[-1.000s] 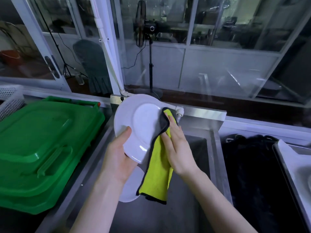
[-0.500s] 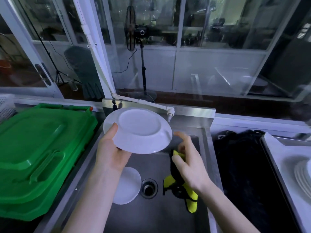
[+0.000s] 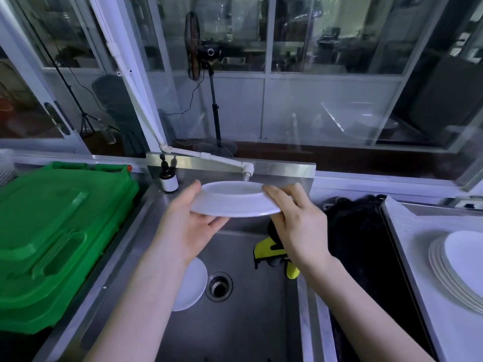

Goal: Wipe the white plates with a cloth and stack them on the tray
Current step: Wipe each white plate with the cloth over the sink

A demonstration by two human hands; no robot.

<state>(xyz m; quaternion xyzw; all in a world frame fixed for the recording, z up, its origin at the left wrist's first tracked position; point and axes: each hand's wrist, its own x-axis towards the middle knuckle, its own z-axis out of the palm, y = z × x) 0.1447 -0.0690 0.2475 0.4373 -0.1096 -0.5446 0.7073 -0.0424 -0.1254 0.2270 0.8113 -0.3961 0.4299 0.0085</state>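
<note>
Since the earlier frame the plate [image 3: 235, 202] has turned nearly flat, and the right grip [image 3: 298, 223] has come up to hold its right rim. The left grip [image 3: 188, 226] pinches the left rim, thumb on top. The cloth [image 3: 266, 250] hangs under the right palm. The plate is above the sink [image 3: 261, 322], its far edge just under the tap [image 3: 247, 171]. The tray [image 3: 407, 257] with stacked plates [image 3: 460, 267] lies well apart, at right.
</note>
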